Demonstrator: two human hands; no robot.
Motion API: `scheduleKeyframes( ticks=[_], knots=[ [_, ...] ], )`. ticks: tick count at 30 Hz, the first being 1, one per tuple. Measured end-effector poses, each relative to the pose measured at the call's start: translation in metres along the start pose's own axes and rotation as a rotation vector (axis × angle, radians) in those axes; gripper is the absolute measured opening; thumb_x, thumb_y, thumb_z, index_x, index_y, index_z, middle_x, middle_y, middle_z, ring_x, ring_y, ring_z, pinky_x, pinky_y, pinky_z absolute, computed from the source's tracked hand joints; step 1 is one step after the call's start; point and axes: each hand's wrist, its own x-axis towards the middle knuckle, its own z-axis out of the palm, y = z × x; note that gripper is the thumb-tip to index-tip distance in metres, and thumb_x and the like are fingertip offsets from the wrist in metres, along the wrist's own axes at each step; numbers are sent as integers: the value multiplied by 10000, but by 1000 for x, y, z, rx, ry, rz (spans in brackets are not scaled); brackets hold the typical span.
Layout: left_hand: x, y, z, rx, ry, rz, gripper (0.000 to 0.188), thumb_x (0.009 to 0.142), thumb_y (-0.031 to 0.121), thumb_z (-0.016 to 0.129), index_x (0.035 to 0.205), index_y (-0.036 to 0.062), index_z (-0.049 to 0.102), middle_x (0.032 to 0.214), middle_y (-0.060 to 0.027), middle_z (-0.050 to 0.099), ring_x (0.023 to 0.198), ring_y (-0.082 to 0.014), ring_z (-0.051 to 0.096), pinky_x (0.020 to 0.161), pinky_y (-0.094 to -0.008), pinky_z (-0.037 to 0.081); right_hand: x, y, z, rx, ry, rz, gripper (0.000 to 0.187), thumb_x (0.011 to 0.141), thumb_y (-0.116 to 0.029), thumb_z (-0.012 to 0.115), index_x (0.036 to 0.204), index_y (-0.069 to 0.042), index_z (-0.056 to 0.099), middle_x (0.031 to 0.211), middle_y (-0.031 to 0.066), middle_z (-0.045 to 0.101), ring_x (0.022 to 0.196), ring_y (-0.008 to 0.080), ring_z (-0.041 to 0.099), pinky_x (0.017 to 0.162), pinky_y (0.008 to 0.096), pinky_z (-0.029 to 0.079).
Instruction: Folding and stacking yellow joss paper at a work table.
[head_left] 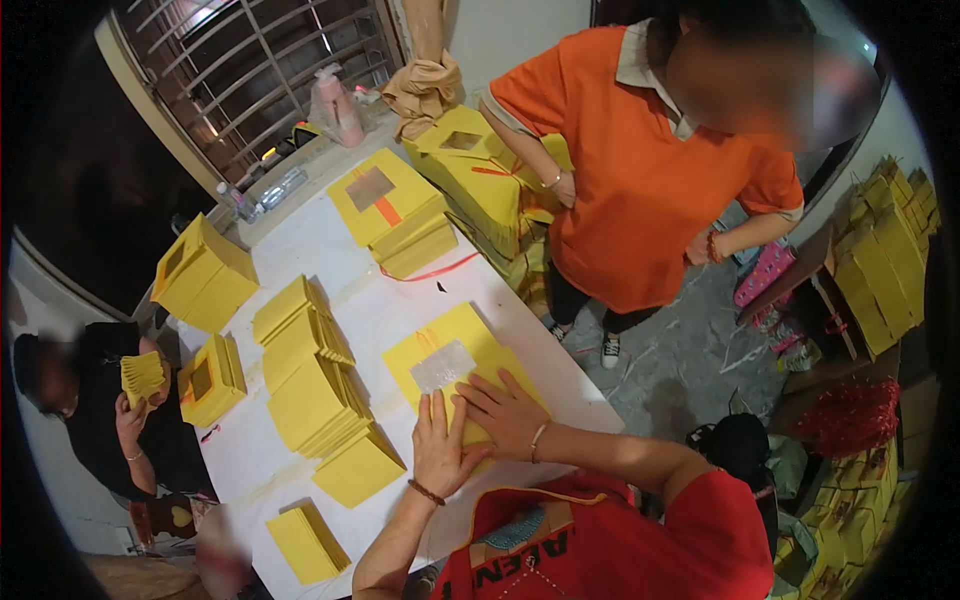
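Note:
A flat yellow paper piece [452,325] with a shiny see-through window [442,368] lies near the right edge of the white table. My left hand [440,447] rests flat on its lower part, fingers stretched toward the window. Beside it, my right hand [503,412] presses down on the same piece with its fingers spread. Neither hand grips anything. The lower part of the piece is hidden under my hands.
Several yellow paper stacks [300,385] run along the middle of the white table [390,290]. A windowed stack [390,205] stands at the far end. A person in orange [650,180] stands at right; another in black [105,430] holds yellow pieces [143,376] at left.

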Motion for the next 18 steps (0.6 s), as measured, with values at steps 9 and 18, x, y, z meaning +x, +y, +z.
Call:
scheduleKeyframes(
  ticks=[9, 18],
  knots=[
    [3, -3, -5, 21, -80, 14, 1035, 670, 507, 702, 1400, -9, 179, 1403, -309, 181, 1310, -473, 152, 978, -525, 284, 3, 2, 10, 13, 119, -11, 698, 782, -538, 514, 1266, -44, 427, 1382, 97, 341, 1321, 269, 251, 1052, 535, 175],
    [5, 12, -8, 103, -113, -52, 861, 689, 516, 680, 1391, 175, 318, 1401, -310, 185, 1304, -478, 160, 934, -510, 340, 6, 27, -2, 329, -133, -65, 635, 877, -351, 448, 1361, 10, 253, 1431, 177, 237, 1359, 322, 154, 1075, 536, 102]
  ],
)
